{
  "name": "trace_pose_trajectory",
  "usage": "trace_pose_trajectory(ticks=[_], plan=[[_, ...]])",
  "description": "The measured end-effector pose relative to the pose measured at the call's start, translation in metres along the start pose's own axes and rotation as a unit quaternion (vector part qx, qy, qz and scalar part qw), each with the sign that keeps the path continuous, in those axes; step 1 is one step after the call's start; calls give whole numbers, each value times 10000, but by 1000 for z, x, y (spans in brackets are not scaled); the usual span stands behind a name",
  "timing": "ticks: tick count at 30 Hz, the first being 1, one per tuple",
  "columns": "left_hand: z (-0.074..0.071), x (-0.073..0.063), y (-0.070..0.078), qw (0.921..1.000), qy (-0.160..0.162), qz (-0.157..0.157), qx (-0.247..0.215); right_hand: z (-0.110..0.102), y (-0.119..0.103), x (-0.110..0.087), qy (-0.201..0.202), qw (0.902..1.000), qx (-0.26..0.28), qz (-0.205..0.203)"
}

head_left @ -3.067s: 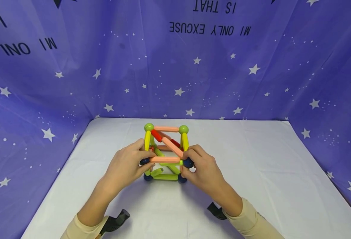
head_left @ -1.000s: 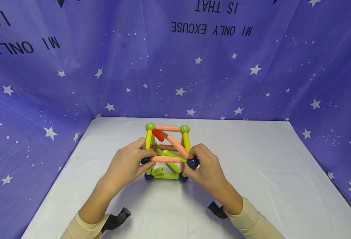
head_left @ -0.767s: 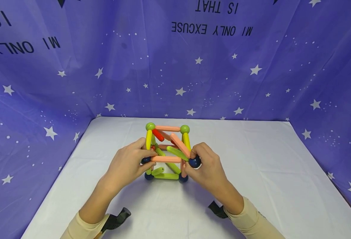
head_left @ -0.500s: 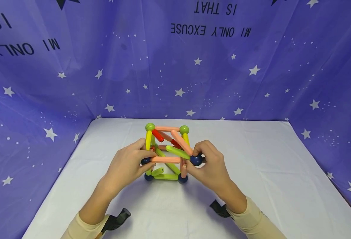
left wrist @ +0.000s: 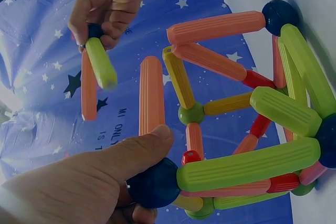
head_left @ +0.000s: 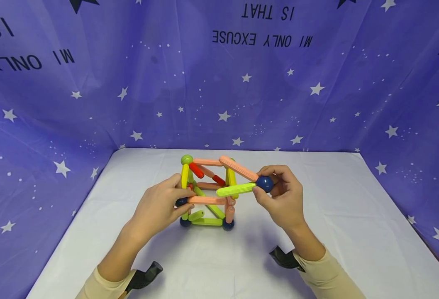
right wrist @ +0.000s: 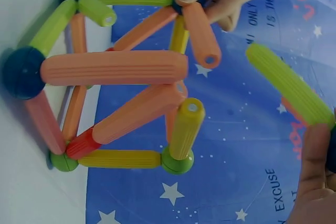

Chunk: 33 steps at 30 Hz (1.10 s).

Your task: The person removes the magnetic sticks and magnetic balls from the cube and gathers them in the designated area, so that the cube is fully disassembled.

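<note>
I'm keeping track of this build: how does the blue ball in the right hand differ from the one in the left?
The right ball is apart from the frame; the left ball is joined to it. The right ball carries two visible rods; the left ball carries at least four. Both are dark blue.

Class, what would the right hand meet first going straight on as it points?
Probably the frame, at its right-side yellow rod; the green rod or pink rod in the right hand likely touches first. Depth is unclear.

Rods: salmon, lime, yellow, red, ridged lengthwise. Balls: navy, green. Backdrop: purple-blue, white stars, black lettering. Surface: white. Sleeves: beige.
</note>
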<state>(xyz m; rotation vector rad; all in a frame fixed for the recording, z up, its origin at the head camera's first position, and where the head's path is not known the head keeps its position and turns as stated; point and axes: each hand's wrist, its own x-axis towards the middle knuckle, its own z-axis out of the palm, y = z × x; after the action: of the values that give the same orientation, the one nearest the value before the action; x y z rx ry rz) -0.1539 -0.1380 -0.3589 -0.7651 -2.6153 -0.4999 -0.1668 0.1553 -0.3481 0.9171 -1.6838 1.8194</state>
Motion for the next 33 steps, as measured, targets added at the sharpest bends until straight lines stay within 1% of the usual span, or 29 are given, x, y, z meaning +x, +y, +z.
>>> trace_pose_trajectory(ticks=[3, 5, 7, 10, 11, 13, 14, 15, 17, 18, 20, 22, 25, 27, 28, 31, 33], plan=[[0, -1, -1, 10000, 2, -6, -12, -6, 9, 1, 298, 9966, 733, 243], [0, -1, -1, 10000, -8, -17, -14, -8, 11, 2, 456, 9898, 1274, 455], [0, -1, -1, 10000, -17, -24, 3, -10, 15, 3, 591, 9825, 1636, 665], [-1, -2, -2, 10000, -19, -25, 20, -13, 21, 3, 690, 9764, 1793, 982], [-1, -2, -2, 10000, -15, -22, 23, -15, 23, 3, 653, 9757, 1779, 1100], [-1, -2, -2, 10000, -14, -22, 26, -17, 28, 3, 439, 9698, 2060, 1232], [-1, -2, -2, 10000, -13, -24, 23, -18, 30, 3, 298, 9640, 2296, 1306], [-1, -2, -2, 10000, -16, -31, 26, -18, 34, 3, 137, 9561, 2575, 1395], [-1, -2, -2, 10000, -22, -49, 31, -20, 40, 2, -127, 9347, 3131, 1677], [-1, -2, -2, 10000, -27, -58, 32, -20, 44, 2, -194, 9232, 3365, 1845], [-1, -2, -2, 10000, -34, -72, 28, -21, 52, 0, -212, 9033, 3654, 2239], [0, -2, -2, 10000, -34, -68, 18, -22, 61, -3, -111, 8887, 3753, 2633], [0, -2, -1, 10000, -21, -40, 13, -25, 74, -9, 100, 8737, 3802, 3033], [1, -2, -1, 10000, -13, -23, 14, -27, 83, -12, 311, 8682, 3754, 3231], [1, -2, 0, 10000, -13, -19, 17, -28, 87, -14, 419, 8677, 3687, 3308], [1, -1, 0, 10000, -24, -19, -4, -33, 99, -18, 667, 8753, 3243, 3526], [1, 0, 0, 10000, -27, -19, -16, -38, 107, -21, 710, 8857, 2761, 3665]])
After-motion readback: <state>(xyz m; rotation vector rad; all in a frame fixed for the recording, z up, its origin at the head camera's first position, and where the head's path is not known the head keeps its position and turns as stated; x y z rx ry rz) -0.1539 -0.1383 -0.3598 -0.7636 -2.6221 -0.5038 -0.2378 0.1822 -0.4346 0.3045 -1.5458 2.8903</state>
